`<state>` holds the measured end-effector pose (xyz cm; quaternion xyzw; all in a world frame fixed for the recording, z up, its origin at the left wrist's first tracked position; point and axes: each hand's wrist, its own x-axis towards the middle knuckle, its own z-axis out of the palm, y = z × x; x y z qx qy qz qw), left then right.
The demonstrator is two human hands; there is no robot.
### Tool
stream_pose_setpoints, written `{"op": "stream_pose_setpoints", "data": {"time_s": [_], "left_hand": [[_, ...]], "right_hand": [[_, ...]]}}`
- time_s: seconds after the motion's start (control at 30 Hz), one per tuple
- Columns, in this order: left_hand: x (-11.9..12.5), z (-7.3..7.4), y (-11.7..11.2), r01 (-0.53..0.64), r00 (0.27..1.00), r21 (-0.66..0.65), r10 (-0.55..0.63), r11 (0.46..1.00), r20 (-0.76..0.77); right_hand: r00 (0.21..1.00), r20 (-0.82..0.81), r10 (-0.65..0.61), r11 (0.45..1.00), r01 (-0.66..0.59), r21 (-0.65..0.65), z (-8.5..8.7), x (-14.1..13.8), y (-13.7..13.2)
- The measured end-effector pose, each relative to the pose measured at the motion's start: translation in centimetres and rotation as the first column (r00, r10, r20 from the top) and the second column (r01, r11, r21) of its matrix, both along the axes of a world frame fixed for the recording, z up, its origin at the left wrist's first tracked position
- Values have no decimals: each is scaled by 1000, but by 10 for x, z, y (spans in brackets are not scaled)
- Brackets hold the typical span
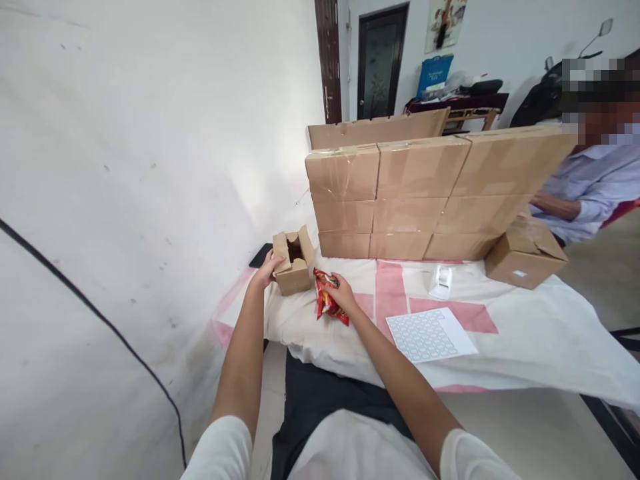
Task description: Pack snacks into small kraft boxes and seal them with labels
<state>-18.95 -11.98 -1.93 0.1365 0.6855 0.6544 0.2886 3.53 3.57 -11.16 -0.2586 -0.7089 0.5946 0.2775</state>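
Note:
A small open cardboard box [295, 263] stands upright on the cloth-covered table [525, 340], its flaps up. My left hand [269, 269] grips the box's left side. Just right of the box, my right hand [340, 291] is closed on a red snack packet [326, 303], which rests on the cloth. A white sheet of round stickers [430, 334] lies flat to the right of the packet.
A wall of stacked sealed cardboard boxes [425, 193] runs across the back of the table. A small white dispenser [441, 281] and another sealed box [525, 257] sit in front of it. A dark phone [260, 256] lies behind the open box. Another person [595, 180] sits at the right.

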Motion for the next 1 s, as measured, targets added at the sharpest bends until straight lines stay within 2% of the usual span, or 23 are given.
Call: {"op": "stream_pose_setpoints", "data": {"time_s": [0.1,0.17,0.3,0.43,0.53,0.6,0.67,0.77,0.87,1.0], "left_hand": [[27,-6,-1,42,999,-19,-42,999,13],[50,-8,-5,128,991,3,-128,992,31],[98,-7,-13,324,942,19,-325,946,86],[143,-12,-5,421,902,-3,-419,907,106],[174,-15,10,470,881,-17,-468,882,73],[192,-14,21,509,861,-35,-508,860,28],[205,-9,30,534,843,-72,-537,842,-38],[216,5,37,495,831,-166,-520,853,-196],[219,22,40,371,793,-279,-458,886,-401],[229,42,45,327,623,-403,-516,854,-587]], "right_hand": [[990,-114,-87,975,61,-212,0,20,5],[974,-181,-137,944,72,-322,1,37,7],[932,-298,-208,880,44,-474,4,76,8],[880,-380,-284,827,24,-562,7,112,0],[840,-434,-326,845,53,-532,11,130,-5],[843,-414,-344,878,133,-460,15,139,-5],[881,-295,-370,909,277,-312,20,147,1],[897,-130,-423,906,416,-78,31,164,15],[907,-61,-416,907,419,46,42,180,26],[949,123,-290,950,269,160,50,193,26]]}}
